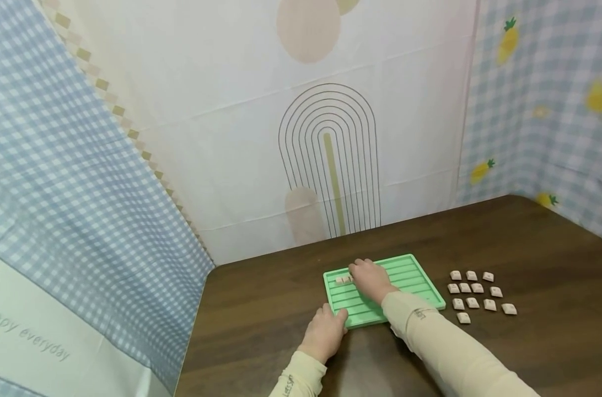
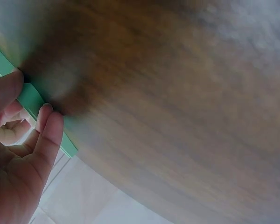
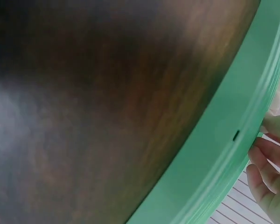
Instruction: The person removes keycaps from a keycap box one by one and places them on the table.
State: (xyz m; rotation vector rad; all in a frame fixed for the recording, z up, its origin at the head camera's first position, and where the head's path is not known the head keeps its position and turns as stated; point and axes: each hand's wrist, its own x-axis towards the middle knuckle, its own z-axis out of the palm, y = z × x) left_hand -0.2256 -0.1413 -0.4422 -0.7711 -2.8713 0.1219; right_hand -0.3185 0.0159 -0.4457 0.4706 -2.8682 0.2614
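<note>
A green tray [image 1: 363,317] with raised ridges in rows lies on the table. My left hand [image 1: 324,332] grips its near left corner; in the left wrist view the thumb and fingers of that hand [image 2: 18,158] are on the green rim. Over the tray's far left part, my right hand [image 1: 372,280] is bent down at the far row. Small white keycaps [image 1: 343,280] sit in that row, just left of the right fingers. At the tray's edge in the right wrist view, the right hand [image 3: 273,163] pinches what seems a keycap, mostly hidden by the thumb.
Several loose white keycaps [image 1: 465,288] lie in uneven rows on the brown wooden table [image 1: 261,309], right of the tray. A printed white cloth [image 1: 231,165] hangs behind the table, with checked cloth [image 1: 92,182] at the left.
</note>
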